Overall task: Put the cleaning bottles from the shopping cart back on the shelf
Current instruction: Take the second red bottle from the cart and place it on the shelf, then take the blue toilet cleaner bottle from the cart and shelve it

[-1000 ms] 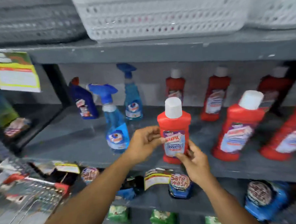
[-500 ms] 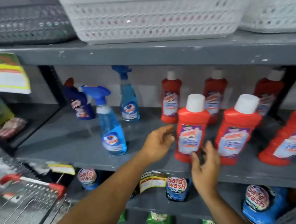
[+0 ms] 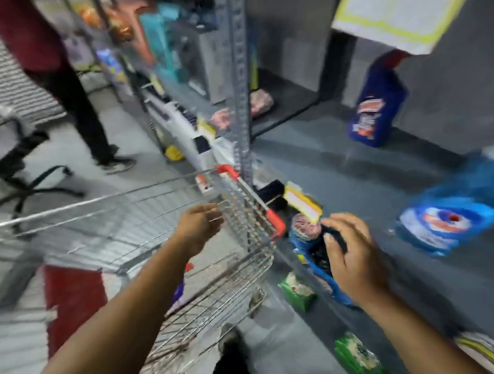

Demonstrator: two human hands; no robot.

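Note:
The view is blurred by motion. My left hand [image 3: 199, 228] hovers over the wire shopping cart [image 3: 243, 212], fingers apart and empty. My right hand [image 3: 349, 255] is in front of the grey shelf [image 3: 339, 167], fingers spread, holding nothing. A dark blue bottle [image 3: 376, 108] stands at the shelf's back. A blue spray bottle [image 3: 453, 213] shows at the right edge. Inside the cart, something red and something purple [image 3: 178, 293] show through the wires; what they are I cannot tell.
A person in dark trousers [image 3: 77, 92] stands in the aisle at upper left. A black office chair [image 3: 12, 159] is at far left. A perforated steel upright [image 3: 240, 81] separates shelf bays. Blue pouches [image 3: 305, 238] and green packets [image 3: 297, 293] fill the lower shelf.
My head has swung left and down from the shelf toward the cart. Both hands have left the red bottle on the shelf; the left hand has moved over the cart.

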